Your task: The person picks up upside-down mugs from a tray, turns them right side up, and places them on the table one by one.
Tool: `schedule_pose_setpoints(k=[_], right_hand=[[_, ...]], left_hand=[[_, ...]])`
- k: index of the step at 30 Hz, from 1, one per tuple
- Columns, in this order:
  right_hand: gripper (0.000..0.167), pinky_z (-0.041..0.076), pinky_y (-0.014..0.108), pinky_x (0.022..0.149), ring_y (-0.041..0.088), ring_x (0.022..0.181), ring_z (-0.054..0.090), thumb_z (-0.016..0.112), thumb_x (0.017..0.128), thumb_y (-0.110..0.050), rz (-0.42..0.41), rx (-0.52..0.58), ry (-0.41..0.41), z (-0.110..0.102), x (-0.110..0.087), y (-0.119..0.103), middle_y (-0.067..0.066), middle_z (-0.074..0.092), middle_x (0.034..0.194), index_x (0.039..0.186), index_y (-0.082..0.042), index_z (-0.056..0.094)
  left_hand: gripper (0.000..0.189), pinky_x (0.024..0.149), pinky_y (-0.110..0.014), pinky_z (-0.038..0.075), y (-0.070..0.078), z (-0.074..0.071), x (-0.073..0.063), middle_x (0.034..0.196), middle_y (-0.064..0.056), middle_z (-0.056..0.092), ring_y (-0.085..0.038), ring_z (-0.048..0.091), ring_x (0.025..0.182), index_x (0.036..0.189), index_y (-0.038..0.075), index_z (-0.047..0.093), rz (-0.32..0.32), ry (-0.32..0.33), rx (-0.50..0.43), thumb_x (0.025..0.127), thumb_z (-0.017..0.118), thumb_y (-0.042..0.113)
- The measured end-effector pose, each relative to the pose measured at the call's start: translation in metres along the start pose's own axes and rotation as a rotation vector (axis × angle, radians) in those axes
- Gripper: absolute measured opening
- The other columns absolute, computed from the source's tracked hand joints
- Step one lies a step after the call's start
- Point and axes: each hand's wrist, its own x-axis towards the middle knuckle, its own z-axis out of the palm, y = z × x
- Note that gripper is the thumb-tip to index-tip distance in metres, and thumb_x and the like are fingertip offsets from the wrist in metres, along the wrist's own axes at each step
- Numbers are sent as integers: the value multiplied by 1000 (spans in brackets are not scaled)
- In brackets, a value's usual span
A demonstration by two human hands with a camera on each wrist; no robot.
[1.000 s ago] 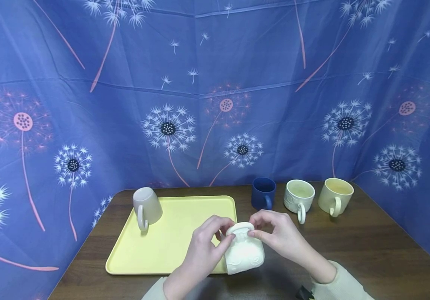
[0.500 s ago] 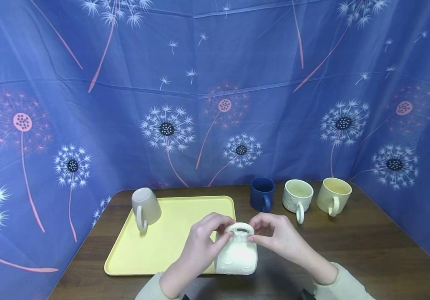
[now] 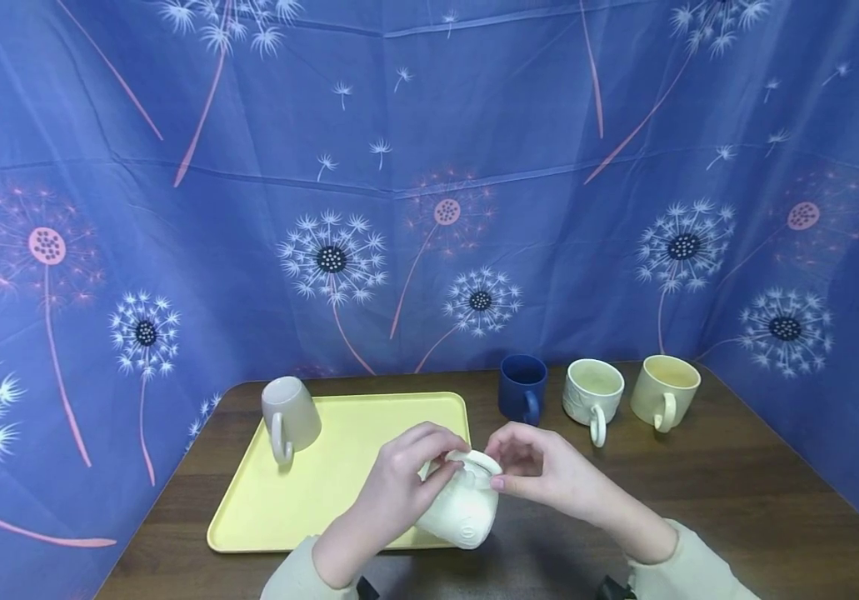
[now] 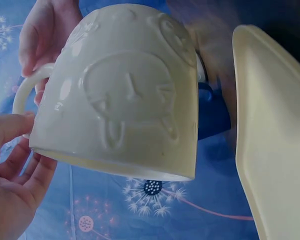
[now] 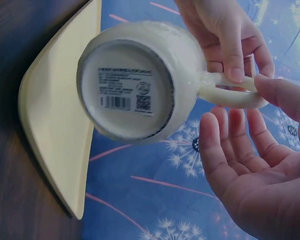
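Note:
A cream mug is held tilted over the tray's front right corner, its handle uppermost. My left hand pinches that handle between thumb and fingers. At the handle's other end, my right hand touches with its thumb tip; its loosely bent fingers stay apart from the handle in the right wrist view. The mug's base, printed with text and codes, faces the right wrist camera. In the left wrist view, an embossed animal face appears upside down on its side.
On the yellow tray a greyish mug stands upside down at the far left corner. Along the table's back right are a dark blue mug, a white embossed mug and a pale yellow mug. A dandelion-print cloth hangs behind.
The cream mug has swung left and turned under its handle, so its base now faces more to the right. My right fingers have loosened from the handle; my left hand keeps its pinch.

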Motion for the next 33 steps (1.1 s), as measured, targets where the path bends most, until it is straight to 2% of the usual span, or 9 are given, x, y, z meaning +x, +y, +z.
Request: schedule_pose_setpoints(k=[5,13,18,25,33], right_hand=[[23,55,30,76,16,89,62,64,86,-1,27,106,-73,1,4,-4,21,61,99,107,1,56],[20,53,25,73,10,84,62,64,86,-5,158,145,-130,3,9,-10,18,62,96,103,5,58],[22,52,23,72,7,80,62,64,87,-7,209,178,-167,3,12,-12,12,66,91,103,8,60],[27,50,22,72,5,79,60,63,88,-9,220,266,-225,3,13,-8,2,66,89,102,13,59],[33,48,22,78,6,83,58,56,92,-6,183,473,-329,0,14,-3,-4,64,88,102,24,48]], left_hand=[[28,75,-14,49,-2,-3,2,94,2,66,-9,61,83,98,14,68,55,-37,37,75,73,-2],[26,83,-16,49,-4,-2,1,93,2,66,-9,61,88,96,13,70,142,-78,78,75,73,-2],[24,83,-16,49,-6,-1,2,92,3,66,-8,61,88,96,14,70,148,-74,78,77,72,0],[23,82,-15,49,-6,0,3,91,3,66,-8,62,87,95,14,70,147,-78,62,77,72,0],[24,81,-14,49,-5,2,4,90,3,67,-7,62,87,95,12,67,90,-70,-15,77,72,-2]])
